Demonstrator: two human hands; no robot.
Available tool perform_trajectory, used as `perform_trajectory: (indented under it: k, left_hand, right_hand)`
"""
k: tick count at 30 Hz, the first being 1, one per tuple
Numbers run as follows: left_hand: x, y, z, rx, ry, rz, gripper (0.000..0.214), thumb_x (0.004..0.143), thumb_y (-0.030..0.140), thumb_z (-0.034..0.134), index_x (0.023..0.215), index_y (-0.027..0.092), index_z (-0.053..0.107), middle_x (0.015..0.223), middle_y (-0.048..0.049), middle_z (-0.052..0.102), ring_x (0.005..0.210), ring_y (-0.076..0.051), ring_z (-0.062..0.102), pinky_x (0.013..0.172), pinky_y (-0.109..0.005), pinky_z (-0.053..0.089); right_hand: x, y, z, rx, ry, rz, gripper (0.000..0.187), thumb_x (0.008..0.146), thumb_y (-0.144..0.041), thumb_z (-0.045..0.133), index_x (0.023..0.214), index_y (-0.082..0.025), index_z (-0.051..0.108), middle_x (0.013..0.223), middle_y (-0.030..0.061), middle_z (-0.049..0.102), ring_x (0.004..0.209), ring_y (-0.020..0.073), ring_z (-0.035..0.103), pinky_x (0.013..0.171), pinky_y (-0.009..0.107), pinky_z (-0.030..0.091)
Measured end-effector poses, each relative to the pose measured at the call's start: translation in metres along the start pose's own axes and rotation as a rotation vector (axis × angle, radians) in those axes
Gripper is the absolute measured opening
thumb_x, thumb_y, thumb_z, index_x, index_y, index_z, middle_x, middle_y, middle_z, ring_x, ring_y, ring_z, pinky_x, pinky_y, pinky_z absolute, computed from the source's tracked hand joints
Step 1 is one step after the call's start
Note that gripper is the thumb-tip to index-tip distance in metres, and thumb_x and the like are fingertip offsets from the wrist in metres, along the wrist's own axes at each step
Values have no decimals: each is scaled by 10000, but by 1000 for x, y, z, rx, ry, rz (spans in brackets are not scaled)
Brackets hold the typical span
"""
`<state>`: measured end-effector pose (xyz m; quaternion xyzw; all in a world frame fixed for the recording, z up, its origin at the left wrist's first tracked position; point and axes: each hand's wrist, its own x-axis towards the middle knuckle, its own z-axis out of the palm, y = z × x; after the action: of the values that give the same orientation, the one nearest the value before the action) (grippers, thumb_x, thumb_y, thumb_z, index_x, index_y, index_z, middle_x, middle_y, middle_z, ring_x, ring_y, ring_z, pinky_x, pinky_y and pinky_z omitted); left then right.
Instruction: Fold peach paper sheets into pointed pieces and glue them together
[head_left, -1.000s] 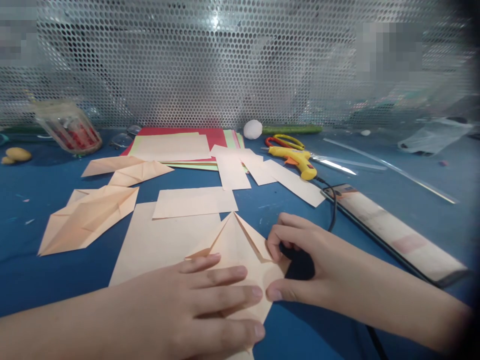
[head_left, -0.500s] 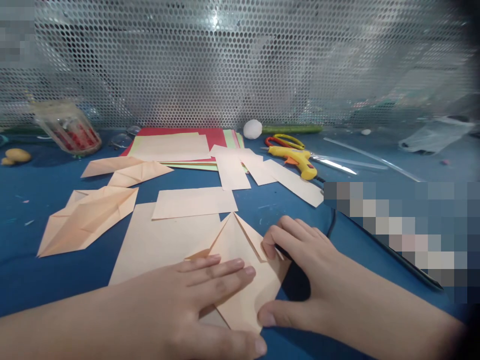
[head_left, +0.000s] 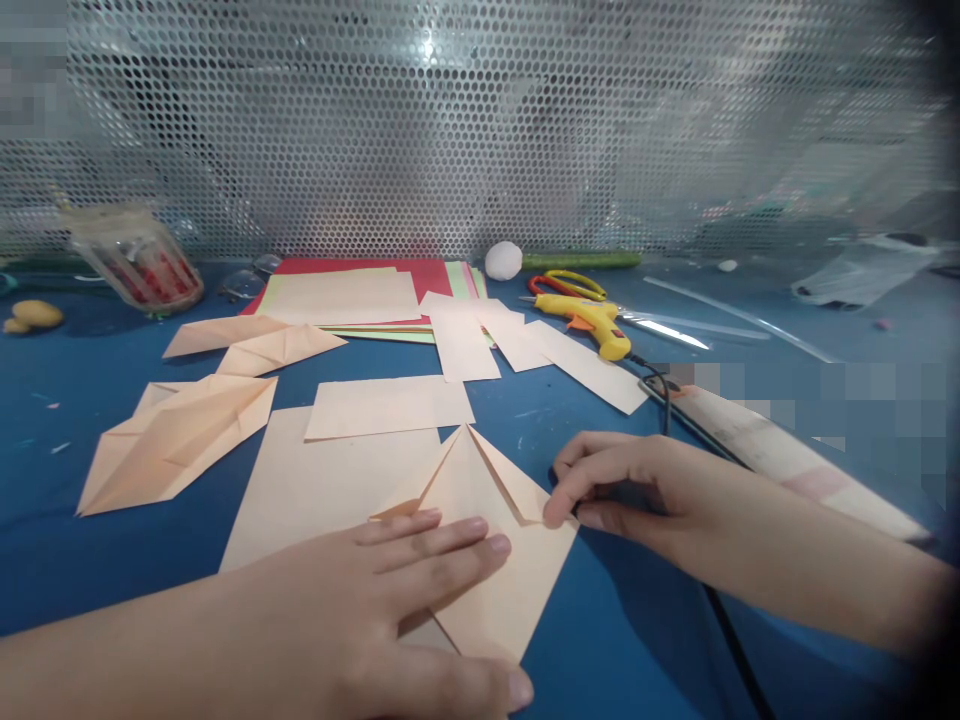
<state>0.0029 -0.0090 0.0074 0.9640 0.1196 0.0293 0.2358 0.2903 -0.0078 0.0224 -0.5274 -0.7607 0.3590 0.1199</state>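
A peach-coloured folded sheet of paper (head_left: 525, 575) lies in front of me, its pointed top facing away and narrow flaps along the upper edges. My left hand (head_left: 397, 590) rests flat across its left part, fingers stretched out, hiding that side. At the paper's right corner, my right hand (head_left: 637, 495) pinches the edge between thumb and index finger. Beneath and to the left is a larger flat peach sheet (head_left: 300, 480), overlapped at its top by a small paper rectangle (head_left: 386, 405).
Folded paper pieces (head_left: 180, 430) lie at the left. Further back are coloured sheets (head_left: 367, 263), paper strips (head_left: 465, 340), a yellow glue gun (head_left: 589, 318) with a black cord, scissors (head_left: 667, 328), a white ball (head_left: 503, 261) and a glass jar (head_left: 139, 260). Perforated metal (head_left: 450, 130) stands behind.
My right hand has moved from around the paper's right side to its right corner, the thumb coming up from the lower edge to meet the index finger. My left hand stays put.
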Motion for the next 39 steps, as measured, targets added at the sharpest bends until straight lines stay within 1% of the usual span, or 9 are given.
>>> perform_trajectory:
  k: [5,8,11,14,18,20,25,33,39]
  left_hand:
    - [0,-1,-6,-3,-51,3,659,825,168,645,1447,328,498,1617,-86,281,1450,-325,317,1170,-501,288]
    - [-3,-7,-3,8,-87,74,841,775,144,663,1533,337,355,1641,-96,249,1478,-342,254,1167,-515,295]
    - [-9,-10,5,75,-13,33,956,749,193,671,1578,224,197,1654,-131,235,1515,-333,181,1192,-484,278]
    - [-13,-9,11,96,100,-55,711,858,279,631,1472,148,298,1626,-159,291,1518,-307,216,1195,-412,314]
    - [-7,-4,6,93,160,-68,350,958,313,559,1267,174,469,1500,-160,462,1415,-303,421,1158,-395,389]
    - [-3,-4,4,106,180,-47,344,951,318,562,1249,161,491,1437,-165,516,1355,-307,489,1141,-395,417]
    - [-1,-4,6,70,210,-58,245,935,215,539,1176,169,541,1368,-135,574,1353,-268,488,1169,-361,384]
    - [0,-1,8,-24,279,-51,206,967,152,515,1151,161,606,1302,-98,631,1278,-213,560,1177,-298,359]
    - [3,-3,11,-57,306,-27,266,962,126,516,1211,152,605,1305,-99,637,1342,-222,515,1193,-334,342]
  right_hand:
    - [0,-1,-4,11,6,-6,280,889,-291,506,819,-275,777,961,68,698,878,249,696,773,353,572]
    - [-1,0,-4,57,-31,2,272,942,-398,524,930,-286,771,1020,58,696,913,245,686,813,352,564]
    - [-2,-2,1,101,-72,6,286,891,-521,663,1068,-311,744,1105,35,674,960,230,660,858,337,543]
    - [-3,-7,10,93,-87,-39,387,760,-487,834,1090,-320,720,1128,11,647,1016,215,629,898,308,520]
    - [-2,-12,18,160,-147,-119,163,801,-254,825,881,-258,684,1050,-19,648,985,152,641,880,230,519]
    - [-1,-12,19,157,-120,-112,219,791,-287,838,936,-265,675,1141,-14,635,1049,157,637,936,236,509]
    - [-4,-10,23,80,-80,-94,630,769,-525,820,1319,-317,594,1399,25,558,1326,237,497,1143,340,386]
    - [-6,-12,30,92,-114,-183,589,861,-284,773,1392,-407,546,1291,-37,645,1242,179,540,1071,284,445]
    - [-6,-14,31,34,-132,-179,439,867,-369,764,1286,-340,634,1325,8,568,1258,190,526,1090,276,439]
